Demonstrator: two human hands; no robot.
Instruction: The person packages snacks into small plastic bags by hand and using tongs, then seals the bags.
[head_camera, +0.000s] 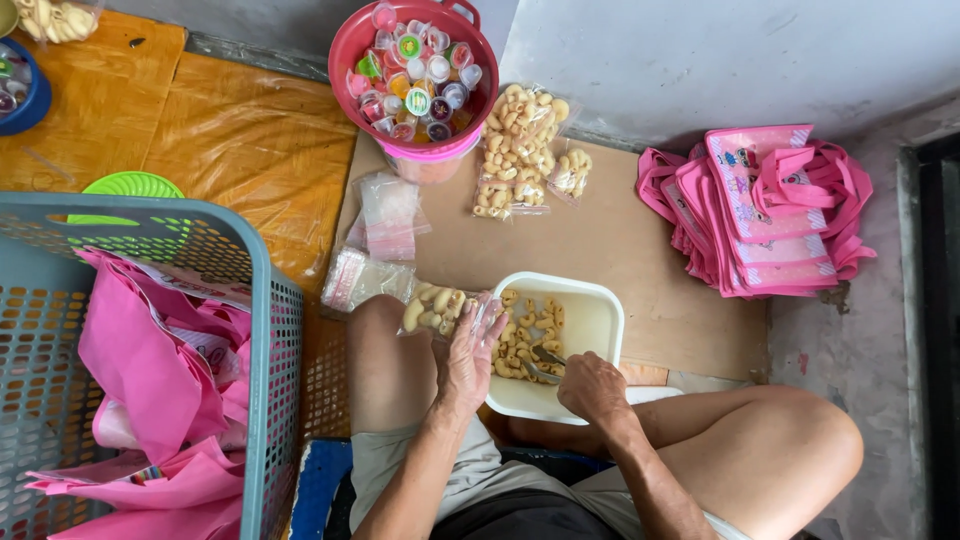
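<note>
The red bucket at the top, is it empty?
No, the red bucket is filled with small sealed jelly cups with coloured lids.

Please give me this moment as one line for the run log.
left hand: holds clear bag of snacks | right hand: metal tongs in white tub | nearby: red bucket of jelly cups, pink bags

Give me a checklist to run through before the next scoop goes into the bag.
1. Left hand holds the clear bag: ok.
2. Bag mouth open: cannot tell.
3. Right hand grips the metal scoop: ok.
4. White tub holds snacks: ok.
5. Empty bags lie within reach: ok.
6. Scoop loaded: cannot tell.
</note>
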